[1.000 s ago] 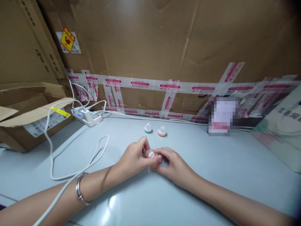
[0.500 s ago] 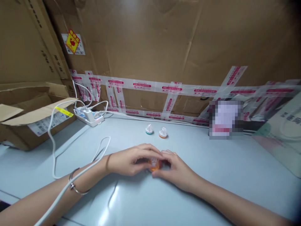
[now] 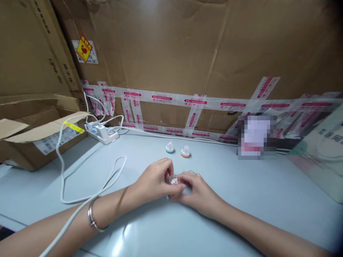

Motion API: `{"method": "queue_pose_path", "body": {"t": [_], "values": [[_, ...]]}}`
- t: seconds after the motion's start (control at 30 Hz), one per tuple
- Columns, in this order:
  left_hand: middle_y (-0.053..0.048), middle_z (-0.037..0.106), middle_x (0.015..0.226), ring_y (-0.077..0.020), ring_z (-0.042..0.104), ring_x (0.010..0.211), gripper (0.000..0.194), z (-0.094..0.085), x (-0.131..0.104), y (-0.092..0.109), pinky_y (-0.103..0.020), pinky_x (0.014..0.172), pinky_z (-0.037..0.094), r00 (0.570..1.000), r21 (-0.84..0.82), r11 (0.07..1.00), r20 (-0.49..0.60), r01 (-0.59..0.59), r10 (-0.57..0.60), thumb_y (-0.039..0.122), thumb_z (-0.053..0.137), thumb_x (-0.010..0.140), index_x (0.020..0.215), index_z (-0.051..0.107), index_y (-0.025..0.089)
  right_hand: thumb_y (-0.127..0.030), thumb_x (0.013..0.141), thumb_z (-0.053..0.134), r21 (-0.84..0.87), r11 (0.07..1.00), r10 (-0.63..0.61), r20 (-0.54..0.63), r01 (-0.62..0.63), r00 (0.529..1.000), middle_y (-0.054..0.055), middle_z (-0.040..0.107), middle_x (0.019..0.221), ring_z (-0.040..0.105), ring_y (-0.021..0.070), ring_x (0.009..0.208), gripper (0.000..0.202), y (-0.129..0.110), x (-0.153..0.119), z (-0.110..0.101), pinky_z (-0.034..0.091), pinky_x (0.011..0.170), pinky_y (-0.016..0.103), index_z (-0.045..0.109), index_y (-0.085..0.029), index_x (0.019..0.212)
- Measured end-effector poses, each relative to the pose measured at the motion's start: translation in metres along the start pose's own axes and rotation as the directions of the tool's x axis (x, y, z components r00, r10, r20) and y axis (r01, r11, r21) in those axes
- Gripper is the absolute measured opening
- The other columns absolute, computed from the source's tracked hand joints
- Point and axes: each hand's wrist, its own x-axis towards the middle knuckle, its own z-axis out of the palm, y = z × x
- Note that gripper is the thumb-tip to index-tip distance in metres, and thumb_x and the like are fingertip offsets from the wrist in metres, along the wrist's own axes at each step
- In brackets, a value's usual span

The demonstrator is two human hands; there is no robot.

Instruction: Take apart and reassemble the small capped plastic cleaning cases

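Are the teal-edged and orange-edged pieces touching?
Apart: the head view shows bare tabletop between the teal-edged piece and the orange-edged piece.

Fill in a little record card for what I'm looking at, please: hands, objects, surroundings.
Left hand: fingers and thumb pinching a small clear-topped piece
Right hand: fingers curled around the same piece from the other side, grip partly hidden
Beyond the hands: a white piece with teal base and a white piece with orange base, side by side
Left wrist: silver bracelet
Left side: open cardboard box, power strip
Cable: white, crossing the left forearm
Backdrop: taped cardboard
Unclear: pixelated object at right
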Motion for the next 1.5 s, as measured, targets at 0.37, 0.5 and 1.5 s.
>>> {"method": "queue_pose_path", "body": {"t": [0.37,0.5,1.5], "values": [[-0.004,0.056,0.098,-0.0148,0.052,0.081,0.04,-0.016,-0.003,0.0,-0.024,0.069,0.042,0.968,-0.089,0.986,0.199,-0.137,0.153,0.031,0.068,0.073,0.106,0.049,0.018,-0.024,0.063,0.072,0.013,1.0,0.014,-0.014,-0.014,1.0,-0.003,0.058,0.07,0.053,0.0169,0.074,0.014,0.001,0.0,-0.001,0.036,0.07,0.027,0.061,-0.019,0.069],[-0.004,0.06,0.092,-0.0146,0.055,0.079,0.018,-0.012,-0.006,-0.003,-0.024,0.07,0.044,0.966,-0.127,0.986,0.222,-0.107,0.133,0.021,0.061,0.078,0.094,0.054,0.017,-0.028,0.065,0.072,0.026,1.0,0.002,-0.026,-0.001,1.0,-0.002,0.06,0.071,0.054,0.0177,0.075,0.015,0.003,0.0,-0.001,0.038,0.071,0.028,0.061,-0.02,0.072],[-0.008,0.057,0.103,-0.0189,0.054,0.094,0.032,-0.018,-0.005,-0.006,-0.03,0.084,0.043,0.933,-0.126,0.963,0.247,-0.238,0.263,0.02,0.055,0.085,0.117,0.052,0.021,-0.037,0.069,0.071,-0.062,0.997,-0.054,-0.045,0.051,0.998,0.0,0.059,0.074,0.053,0.0185,0.075,0.023,0.006,-0.001,0.001,0.039,0.069,0.029,0.061,-0.019,0.078]]}}
